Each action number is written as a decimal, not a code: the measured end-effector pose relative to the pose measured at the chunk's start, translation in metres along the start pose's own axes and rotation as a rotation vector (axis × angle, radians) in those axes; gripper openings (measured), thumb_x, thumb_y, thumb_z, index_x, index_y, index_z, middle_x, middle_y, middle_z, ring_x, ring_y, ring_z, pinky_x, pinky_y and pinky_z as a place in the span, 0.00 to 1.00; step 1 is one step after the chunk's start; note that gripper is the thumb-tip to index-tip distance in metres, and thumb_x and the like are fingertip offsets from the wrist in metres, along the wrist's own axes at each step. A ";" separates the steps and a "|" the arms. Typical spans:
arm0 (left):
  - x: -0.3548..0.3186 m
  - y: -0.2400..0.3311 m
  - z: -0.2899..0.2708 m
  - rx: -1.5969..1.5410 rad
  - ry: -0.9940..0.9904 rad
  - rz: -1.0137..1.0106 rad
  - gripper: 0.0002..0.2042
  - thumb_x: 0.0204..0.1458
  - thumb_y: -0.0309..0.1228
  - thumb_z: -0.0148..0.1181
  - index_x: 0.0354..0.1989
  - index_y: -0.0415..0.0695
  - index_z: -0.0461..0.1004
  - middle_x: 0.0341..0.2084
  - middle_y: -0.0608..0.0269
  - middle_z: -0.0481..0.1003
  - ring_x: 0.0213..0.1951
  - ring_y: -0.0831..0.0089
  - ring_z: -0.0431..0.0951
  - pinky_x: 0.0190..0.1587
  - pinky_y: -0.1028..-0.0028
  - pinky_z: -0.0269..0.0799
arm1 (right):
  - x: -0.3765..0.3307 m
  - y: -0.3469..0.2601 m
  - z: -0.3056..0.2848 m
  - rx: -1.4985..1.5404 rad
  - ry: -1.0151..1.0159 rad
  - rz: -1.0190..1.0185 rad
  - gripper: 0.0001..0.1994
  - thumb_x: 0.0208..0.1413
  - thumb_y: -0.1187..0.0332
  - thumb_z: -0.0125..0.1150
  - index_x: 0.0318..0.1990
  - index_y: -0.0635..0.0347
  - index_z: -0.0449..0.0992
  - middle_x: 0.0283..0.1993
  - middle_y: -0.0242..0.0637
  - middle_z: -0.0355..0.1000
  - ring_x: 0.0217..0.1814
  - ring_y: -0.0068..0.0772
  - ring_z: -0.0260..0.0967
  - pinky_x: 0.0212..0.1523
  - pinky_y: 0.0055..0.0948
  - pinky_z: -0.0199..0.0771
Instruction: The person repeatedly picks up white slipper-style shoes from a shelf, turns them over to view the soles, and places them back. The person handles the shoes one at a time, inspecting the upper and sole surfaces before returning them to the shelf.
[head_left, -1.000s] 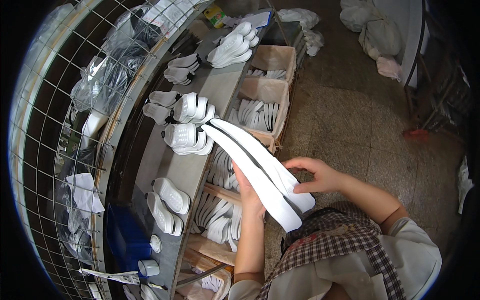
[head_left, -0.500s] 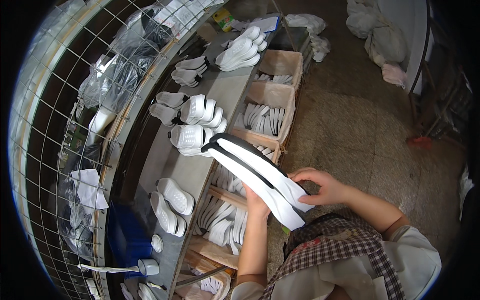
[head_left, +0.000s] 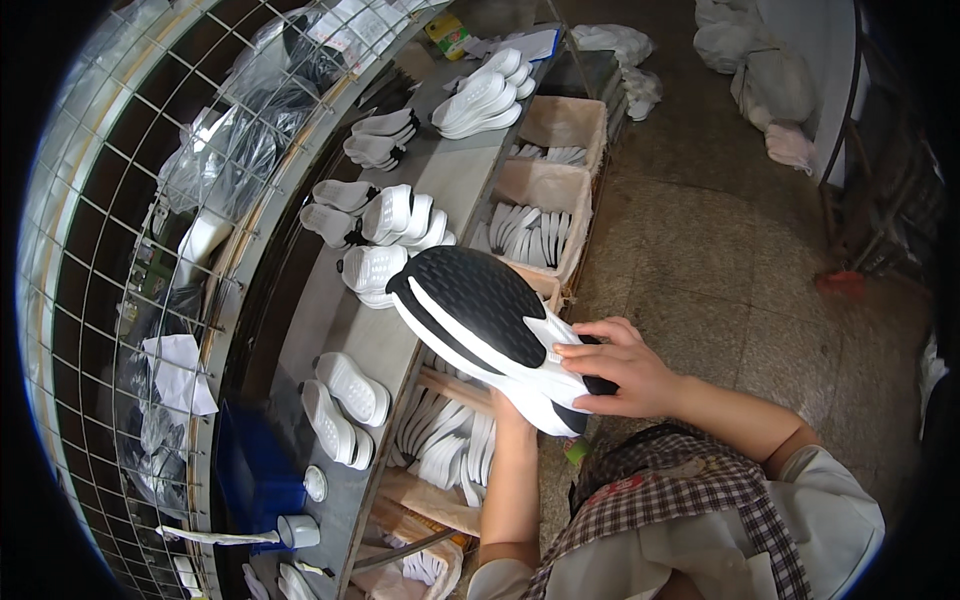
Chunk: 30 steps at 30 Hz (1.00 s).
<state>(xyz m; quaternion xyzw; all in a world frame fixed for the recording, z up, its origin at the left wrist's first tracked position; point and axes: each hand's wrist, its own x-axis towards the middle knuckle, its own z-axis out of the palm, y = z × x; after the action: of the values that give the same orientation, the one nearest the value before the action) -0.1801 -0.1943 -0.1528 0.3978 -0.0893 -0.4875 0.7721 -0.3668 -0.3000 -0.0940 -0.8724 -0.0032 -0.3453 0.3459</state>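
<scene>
In front of me I hold a pair of white shoe soles with black textured bottoms [head_left: 480, 300]. One lies over the other, slightly fanned, its dark underside turned up. My left hand [head_left: 513, 418] supports them from below; its fingers are hidden behind the soles. At the end nearer my body, my right hand [head_left: 632, 370] grips the upper sole, fingers spread across its white side. Just beyond the soles' far end, a row of white soles [head_left: 373, 272] stands on the grey bench [head_left: 400, 345]. Another white pair [head_left: 350, 400] lies nearer to me on the bench.
Bins lined with pale plastic [head_left: 570, 215] hold many white strips beside the bench. A wire mesh [head_left: 110, 330] runs along the left. On the bench stand a cup with a brush [head_left: 297, 532] and more white soles [head_left: 480, 105]. White sacks [head_left: 770, 85] rest on the floor.
The soles have turned in my hands, so the upper one's black bottom now faces up. My right hand has shifted from the edge onto the upper sole.
</scene>
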 end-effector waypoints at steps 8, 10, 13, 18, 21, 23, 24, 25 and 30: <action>-0.012 -0.007 0.032 -0.305 -0.135 0.034 0.17 0.61 0.41 0.44 0.51 0.41 0.64 0.35 0.57 0.72 0.37 0.67 0.75 0.38 0.73 0.75 | 0.011 -0.012 -0.002 0.408 0.017 -0.068 0.20 0.58 0.62 0.53 0.56 0.61 0.67 0.59 0.40 0.65 0.63 0.44 0.58 0.61 0.40 0.56; -0.015 -0.005 0.040 -0.476 -0.237 0.043 0.16 0.60 0.39 0.48 0.50 0.42 0.64 0.34 0.57 0.71 0.37 0.67 0.75 0.37 0.72 0.77 | 0.006 -0.012 -0.002 0.477 0.132 -0.028 0.19 0.58 0.63 0.52 0.54 0.62 0.68 0.58 0.42 0.66 0.62 0.42 0.59 0.60 0.39 0.56; -0.017 0.000 0.050 -0.594 -0.413 -0.043 0.16 0.60 0.39 0.48 0.51 0.42 0.63 0.36 0.55 0.69 0.38 0.63 0.75 0.40 0.68 0.78 | -0.004 -0.012 0.003 0.563 0.270 0.063 0.18 0.58 0.64 0.52 0.53 0.64 0.67 0.56 0.45 0.66 0.60 0.41 0.60 0.60 0.38 0.57; -0.019 0.006 0.057 -0.642 -0.570 -0.080 0.17 0.60 0.40 0.46 0.52 0.43 0.61 0.38 0.54 0.68 0.40 0.54 0.75 0.43 0.62 0.77 | -0.016 -0.018 0.005 0.537 0.333 0.126 0.25 0.53 0.59 0.60 0.54 0.63 0.65 0.61 0.49 0.59 0.62 0.45 0.57 0.60 0.39 0.57; -0.016 0.005 0.053 -0.638 -0.639 -0.088 0.17 0.61 0.40 0.46 0.53 0.44 0.61 0.40 0.53 0.68 0.42 0.52 0.75 0.41 0.63 0.77 | -0.016 -0.030 0.000 0.261 0.307 0.085 0.32 0.45 0.55 0.67 0.56 0.60 0.64 0.63 0.51 0.55 0.62 0.50 0.55 0.59 0.44 0.57; -0.013 0.001 0.047 -0.566 -0.514 -0.022 0.17 0.60 0.40 0.46 0.53 0.44 0.62 0.42 0.53 0.69 0.41 0.54 0.75 0.39 0.64 0.77 | -0.015 -0.041 0.000 0.004 0.132 0.085 0.36 0.41 0.53 0.69 0.58 0.57 0.64 0.63 0.52 0.53 0.63 0.52 0.54 0.59 0.47 0.56; -0.013 -0.002 0.044 -0.497 -0.365 0.042 0.18 0.60 0.41 0.46 0.53 0.42 0.63 0.42 0.53 0.70 0.41 0.57 0.76 0.38 0.66 0.77 | -0.013 -0.045 0.001 -0.148 0.004 0.093 0.37 0.39 0.52 0.70 0.58 0.55 0.64 0.64 0.53 0.52 0.63 0.53 0.53 0.59 0.48 0.56; -0.011 -0.002 0.040 -0.377 -0.503 0.054 0.19 0.61 0.44 0.41 0.55 0.47 0.63 0.43 0.60 0.71 0.45 0.67 0.72 0.45 0.68 0.72 | -0.012 -0.047 0.004 -0.205 -0.060 0.133 0.38 0.39 0.52 0.69 0.61 0.52 0.62 0.66 0.52 0.49 0.65 0.55 0.50 0.60 0.50 0.56; -0.001 0.006 0.034 -0.587 -0.574 0.003 0.16 0.61 0.42 0.43 0.51 0.45 0.65 0.44 0.57 0.70 0.45 0.68 0.71 0.44 0.67 0.72 | -0.015 -0.025 0.002 1.085 0.324 0.508 0.37 0.45 0.58 0.62 0.64 0.59 0.56 0.64 0.50 0.55 0.65 0.44 0.56 0.60 0.43 0.61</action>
<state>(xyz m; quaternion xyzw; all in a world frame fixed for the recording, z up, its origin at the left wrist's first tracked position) -0.1943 -0.2098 -0.1255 0.0082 -0.1585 -0.5824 0.7972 -0.3836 -0.2762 -0.0888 -0.4824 0.0822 -0.3293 0.8075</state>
